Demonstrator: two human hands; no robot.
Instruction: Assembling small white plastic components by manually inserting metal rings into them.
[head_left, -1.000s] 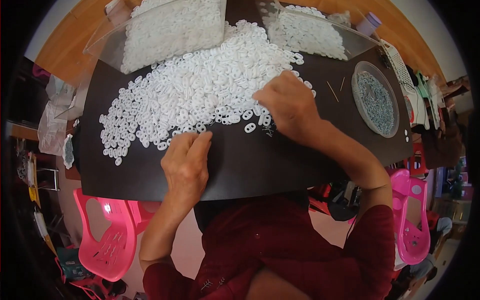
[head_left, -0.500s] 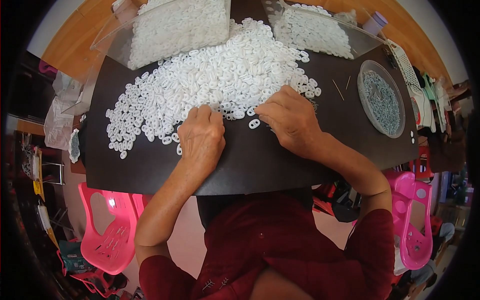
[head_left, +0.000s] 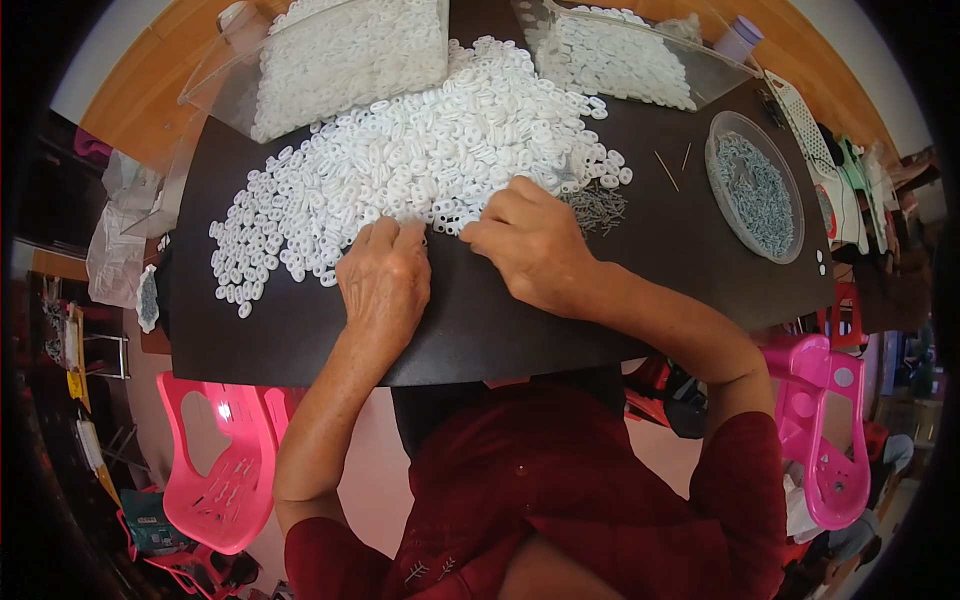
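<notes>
A wide heap of small white oval plastic pieces with two holes each (head_left: 440,150) covers the middle of the dark table. My left hand (head_left: 385,275) rests at the heap's near edge, fingers curled down and together, their tips hidden behind the knuckles. To its right, my right hand (head_left: 530,245) is closed in a pinch beside a few loose white pieces. Whatever either hand's fingertips hold cannot be made out. Just beyond my right hand lies a small pile of grey screws (head_left: 597,208).
Two clear bins, one large (head_left: 225,80) and one smaller (head_left: 715,85), hold more white pieces at the back. A round clear tub (head_left: 797,225) of screws sits on the right, near two thin sticks (head_left: 667,170). Pink chairs (head_left: 225,465) flank me.
My right hand has moved left, closer to my left hand, uncovering the screw pile. A loose white piece in front of it no longer shows. My left hand has shifted slightly left.
</notes>
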